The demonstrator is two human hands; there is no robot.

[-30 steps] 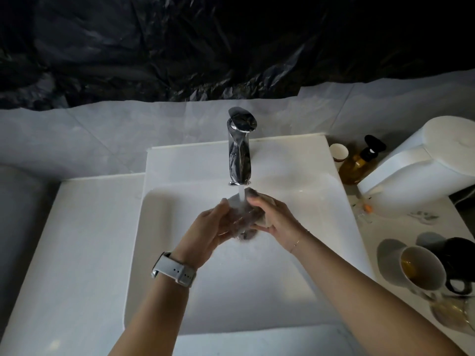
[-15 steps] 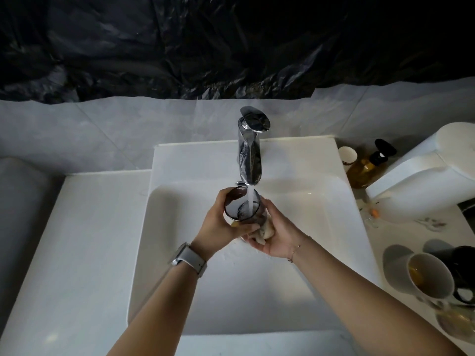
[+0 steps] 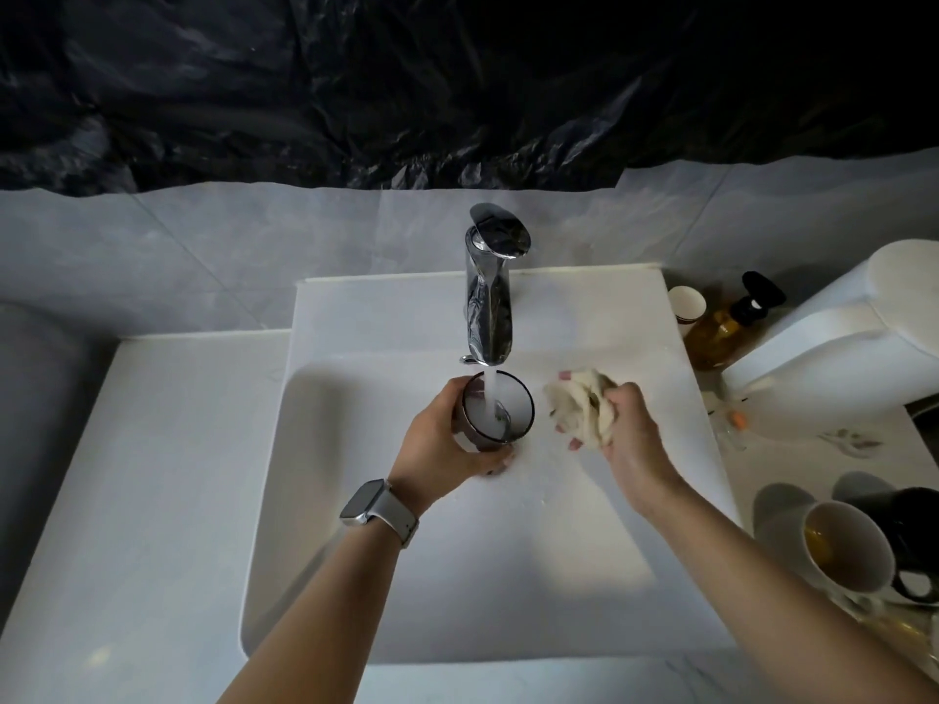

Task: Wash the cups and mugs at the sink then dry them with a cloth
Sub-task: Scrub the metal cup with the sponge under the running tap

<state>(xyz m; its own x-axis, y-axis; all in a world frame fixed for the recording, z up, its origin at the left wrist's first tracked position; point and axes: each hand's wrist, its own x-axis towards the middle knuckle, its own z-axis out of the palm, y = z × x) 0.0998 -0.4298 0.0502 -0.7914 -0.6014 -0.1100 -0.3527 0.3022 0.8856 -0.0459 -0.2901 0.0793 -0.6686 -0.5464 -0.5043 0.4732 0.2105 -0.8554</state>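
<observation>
My left hand (image 3: pixel 441 445) grips a dark cup (image 3: pixel 500 413) upright under the chrome tap (image 3: pixel 489 297), and the running water pours into it. The cup looks nearly full. My right hand (image 3: pixel 626 435) holds a bunched cream cloth (image 3: pixel 584 404) just right of the cup, apart from it, over the white sink (image 3: pixel 355 500). A white mug (image 3: pixel 847 547) with brownish dregs and a black mug (image 3: pixel 914 530) stand on the counter at the right.
An amber pump bottle (image 3: pixel 724 327) and a small paper cup (image 3: pixel 687 304) stand behind the sink's right corner. A big white appliance (image 3: pixel 833 343) fills the right counter. A clear glass item (image 3: pixel 909 627), partly cut off, lies below the mugs. White counter (image 3: pixel 127 500) stretches left.
My right hand has pulled the cloth away from the cup, to the right. The cup, tilted on its side a second ago, now stands upright under the stream and has filled.
</observation>
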